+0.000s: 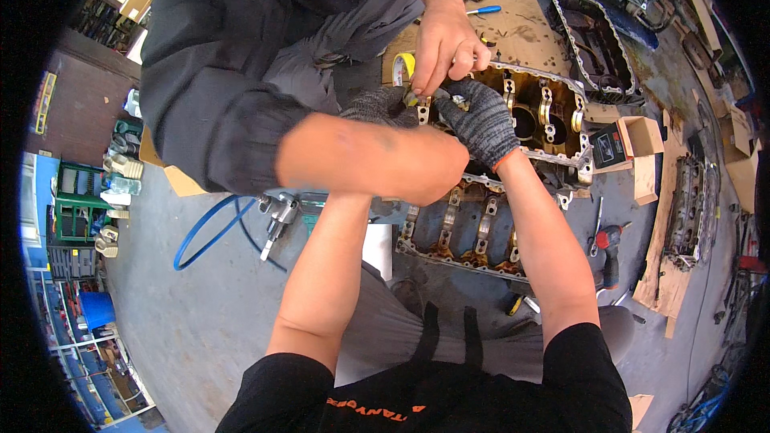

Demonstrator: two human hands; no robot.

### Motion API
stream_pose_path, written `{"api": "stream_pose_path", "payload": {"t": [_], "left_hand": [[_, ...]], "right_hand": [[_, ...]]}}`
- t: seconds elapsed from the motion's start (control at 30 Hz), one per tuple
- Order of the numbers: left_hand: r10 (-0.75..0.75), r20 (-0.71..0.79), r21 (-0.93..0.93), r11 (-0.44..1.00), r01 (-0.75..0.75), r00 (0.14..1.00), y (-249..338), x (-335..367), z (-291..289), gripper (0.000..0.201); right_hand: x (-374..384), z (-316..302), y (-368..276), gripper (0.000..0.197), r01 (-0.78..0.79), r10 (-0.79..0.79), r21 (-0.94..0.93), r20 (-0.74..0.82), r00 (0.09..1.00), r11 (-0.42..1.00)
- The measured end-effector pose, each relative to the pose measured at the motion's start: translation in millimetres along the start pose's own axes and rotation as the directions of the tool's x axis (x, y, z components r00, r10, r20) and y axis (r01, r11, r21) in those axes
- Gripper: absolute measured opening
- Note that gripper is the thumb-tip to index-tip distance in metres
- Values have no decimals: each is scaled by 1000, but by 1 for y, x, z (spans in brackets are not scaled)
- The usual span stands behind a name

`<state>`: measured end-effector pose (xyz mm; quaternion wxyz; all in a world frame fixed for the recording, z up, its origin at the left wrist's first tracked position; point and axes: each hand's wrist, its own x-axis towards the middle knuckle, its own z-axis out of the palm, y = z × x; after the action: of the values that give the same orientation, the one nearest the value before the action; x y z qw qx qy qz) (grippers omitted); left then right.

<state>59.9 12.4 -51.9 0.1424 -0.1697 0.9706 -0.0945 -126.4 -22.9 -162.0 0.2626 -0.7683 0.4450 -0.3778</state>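
Observation:
My right hand [485,122], in a grey knit glove with an orange cuff, is at the left end of an open engine block [539,157]. Its fingers are curled around something small and shiny that I cannot make out. My left hand [375,104], in a matching glove, is beside it. A co-worker's blurred forearm and hand [377,162] cross in front and hide my left wrist; its fingers barely show. The co-worker's other bare hand [449,52] reaches down to the same spot between my gloves. Nearer me lies a metal bearing frame [484,228] with several crossbars.
A yellow tape roll [403,69] and a blue-handled tool [484,10] lie on cardboard. An oil pan [593,44] is at the far right, near an open box [639,144]. A red-black power tool [612,252] and an air tool [277,220] with a blue hose lie on the floor.

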Motion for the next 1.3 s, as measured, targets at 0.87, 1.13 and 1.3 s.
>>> {"api": "stream_pose_path", "payload": {"t": [0.87, 1.13, 1.3], "left_hand": [[-847, 66, -824, 251, 507, 527, 8, 1, 71, 21], [-885, -142, -763, 384, 521, 444, 9, 6, 86, 25], [-817, -389, -573, 576, 583, 425, 8, 17, 78, 27]], "right_hand": [[0, -4, 1, 32, -96, 96, -16, 30, 995, 995], [-3, 0, 23, 32, -42, 23, 469, 46, 999, 882], [0, -10, 21, 28, 256, -268, -153, -63, 961, 955]]}}
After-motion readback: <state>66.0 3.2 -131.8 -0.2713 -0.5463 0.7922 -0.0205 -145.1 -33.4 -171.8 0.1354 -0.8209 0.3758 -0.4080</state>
